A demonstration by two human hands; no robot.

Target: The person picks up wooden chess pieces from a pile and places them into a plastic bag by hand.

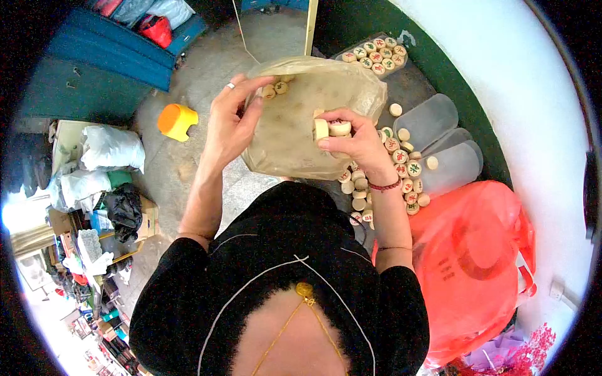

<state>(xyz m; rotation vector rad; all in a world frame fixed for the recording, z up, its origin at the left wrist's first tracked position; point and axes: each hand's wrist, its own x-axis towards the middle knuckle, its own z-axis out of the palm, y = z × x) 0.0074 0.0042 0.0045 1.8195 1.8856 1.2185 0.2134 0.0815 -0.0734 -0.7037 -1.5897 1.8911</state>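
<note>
My left hand (233, 119), a plain band on one finger, holds the rim of a crinkled, yellowish see-through plastic bag (288, 141), thumb and fingers partly curled with a gap between them, while my right hand (360, 143), a beaded red bracelet (384, 186) at its wrist, is closed in a pinch around thick, pale round pieces (339, 128) over the bag. More smooth, wood-coloured discs (274, 89) show by the bag's edge, next to my left fingertips. Beside my right forearm, a loose heap of rounded game pieces (401, 169), several marked with red or green characters, spreads over the grey desk (411, 81); farther off, a neat cluster of marked discs (377, 55) sits face up in close rows. Frosted, round-ended plastic containers (431, 117) lie near the heap, toward the green-and-white wall (501, 56). A glossy, wrinkled red plastic bag (464, 269) bulges at my right side. Across the stained floor (213, 37) to my left stands a squat yellow stool (177, 121).
</note>
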